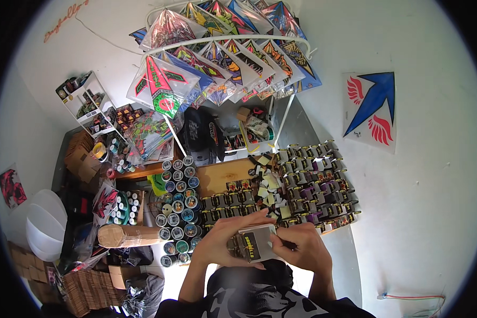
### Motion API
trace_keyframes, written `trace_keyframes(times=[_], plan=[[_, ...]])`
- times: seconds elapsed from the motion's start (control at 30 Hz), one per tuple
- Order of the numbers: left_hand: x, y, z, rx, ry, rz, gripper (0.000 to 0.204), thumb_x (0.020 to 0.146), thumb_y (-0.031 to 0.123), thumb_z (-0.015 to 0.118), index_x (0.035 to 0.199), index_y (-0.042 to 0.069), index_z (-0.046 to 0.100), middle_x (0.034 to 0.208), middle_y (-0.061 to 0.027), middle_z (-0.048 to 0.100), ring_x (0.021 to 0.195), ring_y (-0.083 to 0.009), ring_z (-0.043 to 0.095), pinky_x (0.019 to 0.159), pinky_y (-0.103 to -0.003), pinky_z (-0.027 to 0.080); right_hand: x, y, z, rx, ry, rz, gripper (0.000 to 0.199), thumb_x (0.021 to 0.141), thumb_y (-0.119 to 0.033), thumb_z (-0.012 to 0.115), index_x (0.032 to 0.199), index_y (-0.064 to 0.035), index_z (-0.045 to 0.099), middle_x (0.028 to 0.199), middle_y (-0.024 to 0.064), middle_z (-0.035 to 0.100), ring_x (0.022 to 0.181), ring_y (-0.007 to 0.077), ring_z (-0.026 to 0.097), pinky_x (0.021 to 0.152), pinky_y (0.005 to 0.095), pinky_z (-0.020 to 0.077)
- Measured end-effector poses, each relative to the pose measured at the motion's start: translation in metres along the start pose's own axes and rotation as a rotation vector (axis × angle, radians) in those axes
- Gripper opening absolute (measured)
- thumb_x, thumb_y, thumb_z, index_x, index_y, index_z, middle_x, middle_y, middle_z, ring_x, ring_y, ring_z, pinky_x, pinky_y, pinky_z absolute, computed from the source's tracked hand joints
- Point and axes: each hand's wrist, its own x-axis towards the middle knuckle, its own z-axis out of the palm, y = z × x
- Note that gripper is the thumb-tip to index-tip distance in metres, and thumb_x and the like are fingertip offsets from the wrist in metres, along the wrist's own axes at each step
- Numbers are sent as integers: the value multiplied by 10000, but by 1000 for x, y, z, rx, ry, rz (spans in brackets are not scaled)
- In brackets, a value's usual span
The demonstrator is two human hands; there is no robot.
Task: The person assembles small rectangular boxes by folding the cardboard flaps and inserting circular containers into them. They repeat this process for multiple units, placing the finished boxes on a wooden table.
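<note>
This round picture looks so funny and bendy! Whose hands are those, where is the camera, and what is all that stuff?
The camera sits on a person's head and looks down, so you see what they see. Its very wide lens bends straight edges and makes the picture round. The left hand and right hand belong to that person. Together they hold a small boxy pack with a pale label. In front of them is a wooden table holding rows of small dark packs, little yellowish paper slips and a block of round spools with coloured tops. Above hang bright kites in clear plastic bags. A blue and red arrow-shaped kite is on the white wall.
</note>
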Motion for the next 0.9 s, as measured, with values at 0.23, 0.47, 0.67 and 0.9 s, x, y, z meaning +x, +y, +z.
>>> trace_keyframes(times=[0.23, 0.47, 0.67, 0.9], plan=[[-6, -20, 21, -100, 67, 51, 1053, 651, 212, 1000, 1575, 42, 525, 1471, -133, 686, 1345, -311, 675, 1166, -430, 499, 0, 0, 5, 77, 39, 11, 314, 934, -73, 767, 705, 10, 569, 570, 122, 493, 464, 281, 457, 486, 402, 361], [-12, -22, 28, -142, 15, -82, 1081, 643, 126, 988, 1596, 28, 488, 1484, -188, 653, 1350, -300, 659, 1181, -417, 479, 1, 0, 1, 91, 66, 118, 298, 948, -61, 750, 738, 11, 552, 593, 106, 499, 480, 213, 457, 496, 369, 358], [-15, -25, 31, -193, 16, -104, 1020, 675, 157, 960, 1589, 63, 518, 1562, -149, 609, 1396, -299, 634, 1200, -419, 463, -6, 12, 9, 164, 48, 139, 279, 950, -54, 752, 753, 4, 562, 597, 80, 503, 493, 152, 450, 495, 345, 344], [-1, -11, 19, -129, 54, -164, 972, 708, 189, 942, 1580, 76, 527, 1518, -156, 644, 1363, -300, 658, 1163, -416, 493, -1, 3, -2, 19, 229, 15, 271, 811, -55, 901, 742, -52, 640, 600, 15, 492, 522, 148, 437, 500, 325, 319]])
